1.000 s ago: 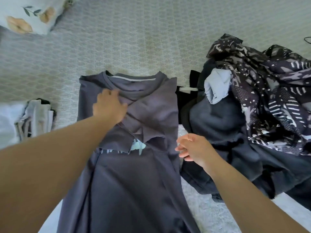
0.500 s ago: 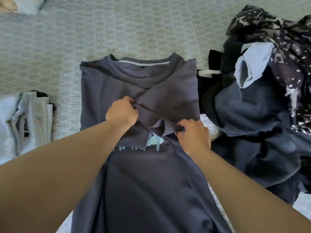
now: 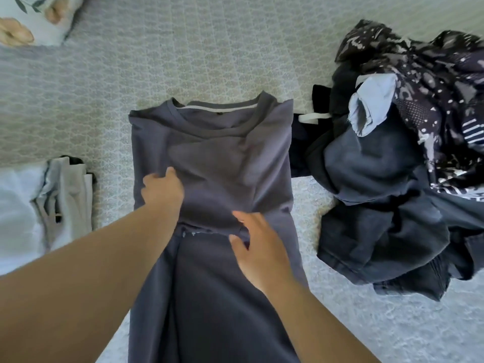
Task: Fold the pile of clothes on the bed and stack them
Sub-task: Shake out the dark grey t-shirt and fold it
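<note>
Lying collar-away on the patterned grey-green bed cover [image 3: 209,48], a slate-grey short-sleeved T-shirt [image 3: 222,158] takes the middle of the view, both of its sleeves folded inward so they cross over the chest. Both hands rest on it with fingers fairly straight. The left hand [image 3: 162,191] presses flat on the shirt's left side, fingertips at the edge of the folded sleeve, gripping nothing. The right hand [image 3: 258,247] lies spread lower down, near the hem of the folded-over sleeve fabric, with the thumb just under that edge; whether it pinches the cloth cannot be told. To the right, touching the shirt's shoulder, sits the unfolded pile of clothes [image 3: 392,192]: dark navy garments at the bottom, a black-and-white patterned fabric [image 3: 432,82] on top, and a pale blue piece [image 3: 372,106] tucked between them. At the left edge lies a stack of folded white and light grey garments [image 3: 47,205], apart from the shirt. A floral pillow [image 3: 31,17] shows in the top left corner.
</note>
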